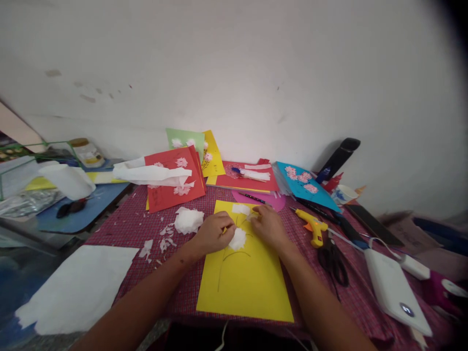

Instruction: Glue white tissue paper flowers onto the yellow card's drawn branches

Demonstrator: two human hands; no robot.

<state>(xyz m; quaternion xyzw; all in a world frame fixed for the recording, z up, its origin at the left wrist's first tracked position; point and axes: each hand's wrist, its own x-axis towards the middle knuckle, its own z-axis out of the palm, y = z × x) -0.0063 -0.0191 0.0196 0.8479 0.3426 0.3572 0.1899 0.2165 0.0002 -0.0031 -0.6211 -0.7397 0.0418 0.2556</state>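
A sheet of yellow paper with curved pencil lines lies on the table in front of me. My left hand is over its left side, fingers closed in a pinch beside a white tissue piece; what the fingertips hold is hidden. Toward the top right of the sheet, my right hand has bent fingers pressed together near another white tissue piece. Whether anything is between them I cannot make out. A stack of white tissue squares sits just left of the sheet.
Tissue scraps and a large white sheet lie left. Right are a yellow glue gun, black scissors and a white power bank. Behind stand red cards, a blue card and a pencil.
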